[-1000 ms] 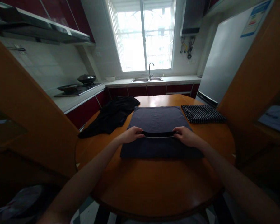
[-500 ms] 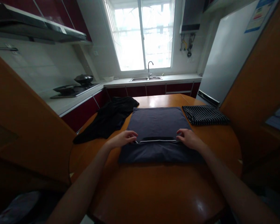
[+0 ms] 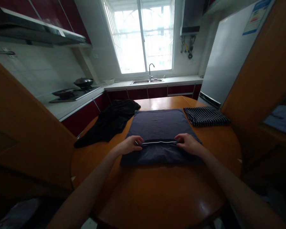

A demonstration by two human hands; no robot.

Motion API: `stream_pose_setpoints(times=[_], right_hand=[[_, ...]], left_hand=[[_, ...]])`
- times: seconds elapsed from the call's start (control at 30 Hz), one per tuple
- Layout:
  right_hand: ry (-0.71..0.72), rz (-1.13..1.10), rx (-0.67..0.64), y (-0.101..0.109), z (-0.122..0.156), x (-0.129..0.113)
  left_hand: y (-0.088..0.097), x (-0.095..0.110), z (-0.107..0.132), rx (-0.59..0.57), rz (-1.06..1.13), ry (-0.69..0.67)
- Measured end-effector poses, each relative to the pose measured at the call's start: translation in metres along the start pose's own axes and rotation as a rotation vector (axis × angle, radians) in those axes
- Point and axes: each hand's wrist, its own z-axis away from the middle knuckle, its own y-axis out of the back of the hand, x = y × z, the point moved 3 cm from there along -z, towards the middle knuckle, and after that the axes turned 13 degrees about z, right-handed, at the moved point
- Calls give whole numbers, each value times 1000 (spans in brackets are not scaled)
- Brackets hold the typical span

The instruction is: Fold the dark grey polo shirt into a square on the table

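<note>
A dark blue-grey cloth cover (image 3: 159,123) lies flat on the table, roughly square. Across its nearer part runs an opening with a black strip and a thin white edge (image 3: 159,142). My left hand (image 3: 130,145) pinches the left end of that edge between thumb and fingers. At the other end, my right hand (image 3: 190,144) grips it in the same way. Between the two hands the white edge is slightly wavy. The fingertips partly hide the cloth they hold.
The cloth rests on a round wooden table (image 3: 162,194). Crumpled black clothing (image 3: 109,122) lies to the left, and a folded black-and-white striped cloth (image 3: 206,116) to the right. Beyond are a counter with a sink (image 3: 140,82), a stove (image 3: 78,94) and a fridge (image 3: 226,60).
Both hands have moved inward along the opening, and their fingers have closed on the white-edged strip. The edge is now slightly lifted. The view has shifted a little.
</note>
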Motion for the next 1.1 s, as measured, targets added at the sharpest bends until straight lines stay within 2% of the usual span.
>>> stream_pose_setpoints(times=[0.13, 0.23, 0.3, 0.4, 0.5, 0.57, 0.63, 0.7, 0.77, 0.8, 0.87, 0.97, 1.03, 1.1], right_hand=[[81, -79, 91, 8, 26, -7], [179, -80, 179, 11, 55, -11], [261, -52, 236, 12, 78, -14], [434, 4, 264, 12, 117, -20], [583, 47, 163, 12, 156, -25], [627, 49, 101, 15, 175, -23], [601, 44, 131, 19, 184, -16], [512, 60, 226, 22, 182, -5], [424, 99, 273, 21, 175, 7], [401, 123, 254, 18, 171, 11], [395, 172, 155, 8, 169, 18], [404, 234, 15, -8, 179, 28], [389, 252, -6, -14, 192, 34], [378, 259, 10, -15, 202, 39]], left_hand=[[-1, 14, 24, 47, 11, -57], [-8, 23, 53, 128, -18, -159], [-15, 25, 78, 131, -34, -244], [-25, 19, 119, 35, -28, -293], [-31, 8, 154, -138, 23, -245], [-29, 1, 169, -208, 76, -237], [-24, -3, 173, -174, 103, -254], [-20, -3, 168, -69, 78, -269], [-24, 1, 157, 9, 13, -276], [-29, 4, 151, 22, -23, -285], [-44, 11, 142, -16, -95, -314], [-69, 16, 140, -161, -205, -357], [-80, 15, 145, -233, -270, -372], [-84, 13, 151, -248, -311, -378]])
